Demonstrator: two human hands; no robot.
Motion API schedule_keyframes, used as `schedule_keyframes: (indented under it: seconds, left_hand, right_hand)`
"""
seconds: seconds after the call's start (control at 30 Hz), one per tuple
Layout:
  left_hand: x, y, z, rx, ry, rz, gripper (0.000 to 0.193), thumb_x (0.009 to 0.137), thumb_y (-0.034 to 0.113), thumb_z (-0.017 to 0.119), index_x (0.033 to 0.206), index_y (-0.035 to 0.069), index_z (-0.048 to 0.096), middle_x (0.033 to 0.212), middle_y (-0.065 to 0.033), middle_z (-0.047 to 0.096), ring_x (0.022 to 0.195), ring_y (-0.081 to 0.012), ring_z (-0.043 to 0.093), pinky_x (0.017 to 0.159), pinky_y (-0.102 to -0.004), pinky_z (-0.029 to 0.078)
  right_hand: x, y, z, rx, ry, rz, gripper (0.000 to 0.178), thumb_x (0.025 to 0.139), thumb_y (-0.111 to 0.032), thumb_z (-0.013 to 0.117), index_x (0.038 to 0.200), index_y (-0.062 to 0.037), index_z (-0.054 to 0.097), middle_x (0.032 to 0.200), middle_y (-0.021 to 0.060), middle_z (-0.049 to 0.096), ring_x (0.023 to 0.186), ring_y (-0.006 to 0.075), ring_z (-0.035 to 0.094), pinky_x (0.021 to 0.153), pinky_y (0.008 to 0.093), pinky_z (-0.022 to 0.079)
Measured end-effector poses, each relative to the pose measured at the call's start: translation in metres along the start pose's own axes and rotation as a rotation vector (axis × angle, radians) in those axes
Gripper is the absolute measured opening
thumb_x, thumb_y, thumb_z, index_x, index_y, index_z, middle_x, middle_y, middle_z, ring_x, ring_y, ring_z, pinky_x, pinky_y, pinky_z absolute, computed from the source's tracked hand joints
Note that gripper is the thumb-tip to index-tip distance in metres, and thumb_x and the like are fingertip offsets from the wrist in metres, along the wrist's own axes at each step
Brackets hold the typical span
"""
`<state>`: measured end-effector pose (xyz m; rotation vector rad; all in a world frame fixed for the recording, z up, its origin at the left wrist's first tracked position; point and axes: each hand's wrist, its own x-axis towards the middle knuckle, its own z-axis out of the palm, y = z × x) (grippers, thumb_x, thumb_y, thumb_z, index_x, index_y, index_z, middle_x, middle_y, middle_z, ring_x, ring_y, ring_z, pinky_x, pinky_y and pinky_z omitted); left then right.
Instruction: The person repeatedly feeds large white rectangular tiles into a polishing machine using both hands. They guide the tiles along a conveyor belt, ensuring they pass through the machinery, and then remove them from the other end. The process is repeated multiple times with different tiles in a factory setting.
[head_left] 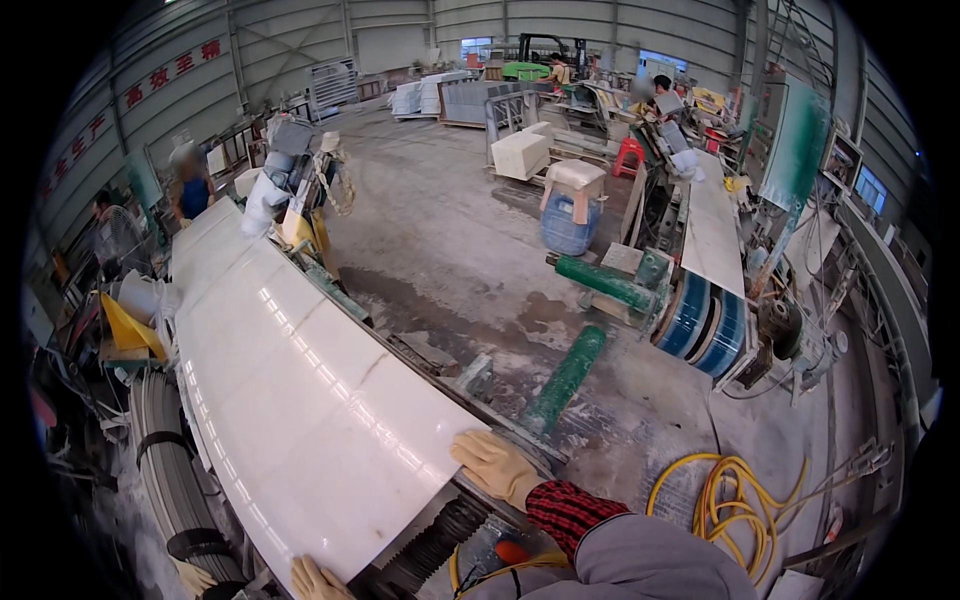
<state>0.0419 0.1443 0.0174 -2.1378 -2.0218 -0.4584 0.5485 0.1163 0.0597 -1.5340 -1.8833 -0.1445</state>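
A long white polished stone slab [300,390] lies on a roller-like machine bed, stretching from my hands to the far left. My right hand [495,466], in a cream work glove with a red-and-black checked cuff, rests with outstretched fingers on the slab's near right corner. At the near left corner my left hand [318,580], also gloved, touches the slab's edge with its fingers apart; the lower frame edge cuts off the rest of it. Below the near end shows a dark ribbed bellows [440,540]. Another cream glove [193,577] shows at lower left; whether a hand is in it, I cannot tell.
Yellow hose [730,500] lies coiled at right. Green cylinders [565,380] jut over the wet floor. A blue barrel [571,222] and a second machine with a pale slab [712,225] stand beyond. Strapped grey strips [165,470] run along the left. A person [190,185] stands by the slab's far end.
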Motion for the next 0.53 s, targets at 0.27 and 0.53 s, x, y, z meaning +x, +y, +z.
schedule_keyframes:
  seconds: [0.27, 0.53]
  left_hand:
    - [-0.006, -0.002, 0.007, -0.071, 0.057, -0.011, 0.052, 0.128, 0.038, 0.062, 0.168, 0.008, 0.077, 0.175, -0.0232, 0.072, 0.166, -0.0451, 0.062, 0.146, -0.0570, 0.040]
    - [-0.012, -0.023, 0.039, -0.004, 0.143, 0.013, 0.059, 0.112, 0.028, 0.087, 0.169, 0.018, 0.077, 0.169, -0.0301, 0.073, 0.157, -0.0510, 0.070, 0.143, -0.0652, 0.041]
  right_hand:
    - [0.001, -0.004, -0.008, 0.034, -0.017, -0.002, 0.047, 0.102, -0.011, 0.084, 0.147, -0.0075, 0.071, 0.156, 0.0158, 0.069, 0.150, 0.0420, 0.066, 0.129, 0.0546, 0.054]
    - [-0.015, 0.020, 0.028, 0.036, -0.085, -0.002, 0.055, 0.102, -0.017, 0.086, 0.155, -0.0065, 0.076, 0.162, 0.0235, 0.071, 0.153, 0.0467, 0.067, 0.136, 0.0603, 0.051]
